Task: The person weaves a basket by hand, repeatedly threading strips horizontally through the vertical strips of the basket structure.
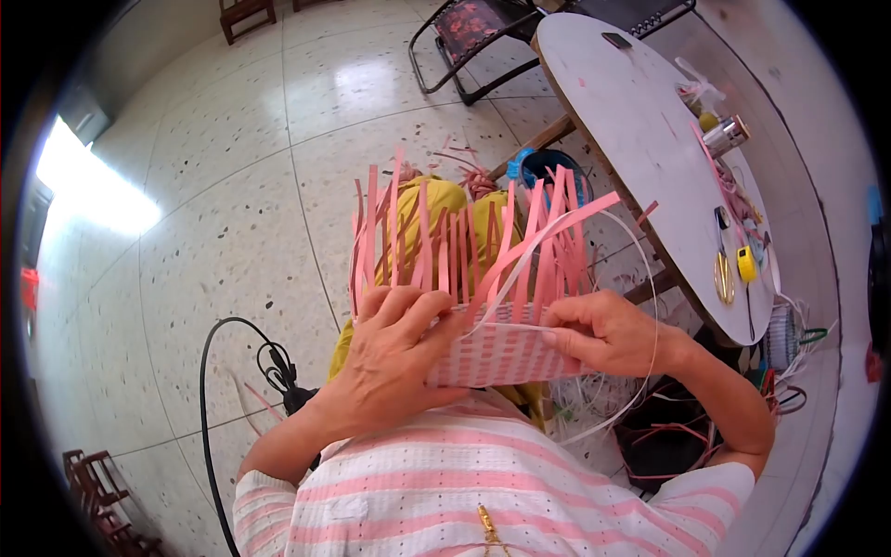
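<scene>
A pink-and-white woven basket [506, 357], partly made, rests on my lap with long pink strips [548, 232] standing up from its rim. My left hand [394, 348] is closed over its left side, fingers bent over the upper edge and thumb stretched along the front. At the right end, my right hand [599, 332] pinches the upper edge between thumb and bent fingers. A thin white strip [652, 278] loops up from the rim and curves round past my right wrist. Whether my right fingertips hold the strip itself or just the woven edge is hidden.
Yellow cloth [432, 209] lies beneath and beyond the basket. To the right stands a white table [631, 111] with scissors [724, 269], a yellow tape measure [746, 264] and a metal can [726, 136]. A blue-rimmed bucket [557, 167], a folding chair [473, 37] and a black cable [206, 399] are nearby.
</scene>
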Available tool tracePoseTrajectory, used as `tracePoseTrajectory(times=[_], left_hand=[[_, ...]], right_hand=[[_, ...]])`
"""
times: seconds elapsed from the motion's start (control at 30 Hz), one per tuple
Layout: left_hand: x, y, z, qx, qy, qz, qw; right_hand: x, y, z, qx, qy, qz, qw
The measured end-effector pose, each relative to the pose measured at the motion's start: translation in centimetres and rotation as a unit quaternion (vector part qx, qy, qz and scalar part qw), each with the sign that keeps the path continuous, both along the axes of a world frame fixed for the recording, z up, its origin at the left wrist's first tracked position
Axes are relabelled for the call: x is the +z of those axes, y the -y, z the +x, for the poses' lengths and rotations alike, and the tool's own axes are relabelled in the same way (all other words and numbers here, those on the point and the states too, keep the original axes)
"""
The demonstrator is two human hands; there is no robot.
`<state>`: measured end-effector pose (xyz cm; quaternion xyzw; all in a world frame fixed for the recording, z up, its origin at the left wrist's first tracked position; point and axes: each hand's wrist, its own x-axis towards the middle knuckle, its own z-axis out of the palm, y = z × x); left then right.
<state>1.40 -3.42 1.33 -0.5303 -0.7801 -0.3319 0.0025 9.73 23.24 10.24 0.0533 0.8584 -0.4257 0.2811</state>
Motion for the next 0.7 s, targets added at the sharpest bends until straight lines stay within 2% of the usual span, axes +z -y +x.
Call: tracePoseTrajectory(times=[0.1,0.17,0.3,0.37,0.4,0.47,0.57,0.7], left_hand=[[-0.1,0.0,0.2,-0.007,0.005,-0.001,1.0],[-0.1,-0.1,0.2,-0.013,0.003,-0.002,1.0],[-0.2,-0.1,0.1,-0.009,0.012,0.006,1.0],[-0.4,-0.2,0.0,-0.01,0.008,0.009,1.0],[-0.5,-0.2,-0.1,-0.012,-0.001,0.014,1.0],[-0.6,-0.3,0.0,-0.016,-0.009,0.019,1.0],[-0.5,-0.3,0.0,-0.019,-0.016,0.023,0.999],[-0.2,-0.4,0.0,-0.01,0.001,0.016,1.0]], right_hand=[[0.5,-0.1,-0.4,-0.007,-0.059,0.001,0.998],[0.7,-0.6,-1.0,0.042,-0.109,0.002,0.993],[1.5,-0.6,-1.8,0.086,-0.101,0.061,0.989],[1.7,0.1,-2.1,0.181,-0.245,0.161,0.939],[1.7,0.3,-2.3,0.181,-0.244,0.161,0.939],[1.7,0.5,-3.0,0.255,-0.346,0.202,0.88],[2.4,0.9,-4.1,0.307,-0.281,0.255,0.872],[2.3,2.2,-4.6,0.341,-0.297,0.296,0.842]])
